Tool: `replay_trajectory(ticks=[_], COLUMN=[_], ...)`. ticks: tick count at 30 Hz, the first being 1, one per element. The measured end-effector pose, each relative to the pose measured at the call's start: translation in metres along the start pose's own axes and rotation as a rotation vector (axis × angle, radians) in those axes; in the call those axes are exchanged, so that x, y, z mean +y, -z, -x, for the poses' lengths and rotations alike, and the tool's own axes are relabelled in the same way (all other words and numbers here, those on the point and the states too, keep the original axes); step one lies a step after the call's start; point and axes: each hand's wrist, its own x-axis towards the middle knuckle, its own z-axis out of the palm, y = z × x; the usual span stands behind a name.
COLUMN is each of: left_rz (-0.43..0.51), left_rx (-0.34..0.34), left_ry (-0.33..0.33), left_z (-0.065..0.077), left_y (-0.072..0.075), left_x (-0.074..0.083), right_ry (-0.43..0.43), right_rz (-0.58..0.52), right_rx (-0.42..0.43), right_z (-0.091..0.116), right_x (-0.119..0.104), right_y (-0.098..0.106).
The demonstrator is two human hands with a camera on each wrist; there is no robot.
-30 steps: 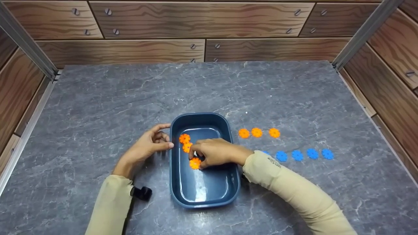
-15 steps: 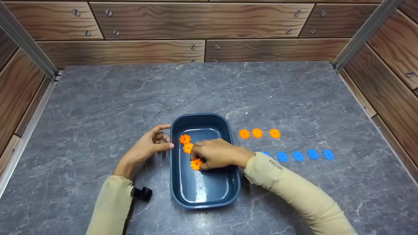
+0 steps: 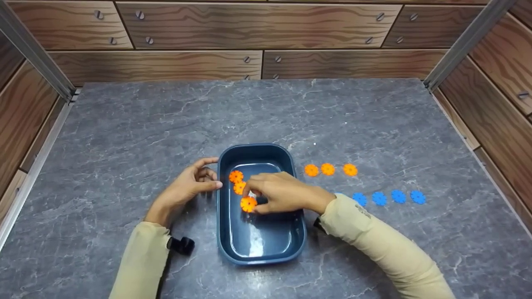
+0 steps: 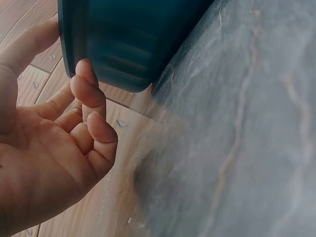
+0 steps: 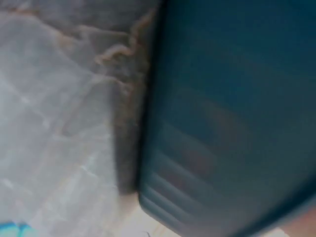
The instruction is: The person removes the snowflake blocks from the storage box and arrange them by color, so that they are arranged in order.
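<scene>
A deep dark-blue plastic tub (image 3: 258, 262) stands on the grey marbled table. Inside it, near the left wall, lie two orange flower-shaped discs, the upper disc (image 3: 236, 176) touching the lower disc (image 3: 239, 188). My right hand (image 3: 280, 193) reaches in over the right rim and pinches another orange flower-shaped disc (image 3: 248, 204) between thumb and fingers. My left hand (image 3: 189, 180) touches the tub's left rim with thumb and index finger, its other fingers loosely bent. In the left wrist view, the left hand (image 4: 54, 143) is beside the tub's outer wall (image 4: 113, 44). The right wrist view shows only the tub's outside (image 5: 227, 98), not the fingers.
Right of the tub lie three orange discs in a row, the middle disc (image 3: 328, 169) among them. Nearer me is a row of several blue discs (image 3: 379, 198), partly covered by the right sleeve (image 3: 374, 232). Wood-patterned walls (image 3: 257, 25) enclose the table.
My right hand has risen slightly and shifted a little right, its disc moving up a bit off its former spot. The left hand and the tub stay in place.
</scene>
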Motion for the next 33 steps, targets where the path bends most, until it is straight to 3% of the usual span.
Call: replay_trajectory(ticks=[14,19,33], left_rz=[-0.004,-0.013,-0.034], left_rx=[-0.003,-0.024,0.003], left_ry=[-0.011,-0.038,-0.005], left_z=[0.0,0.0,0.0], left_y=[0.0,0.001,0.0], left_x=[0.0,0.001,0.0], right_ry=[-0.079,-0.111,-0.218], right_rz=[-0.073,-0.066,-0.066], right_rx=[0.102,0.146,0.28], right_z=[0.024,0.038,0.086], right_x=[0.009,0.018,0.055], right_y=[0.034,0.041,0.051])
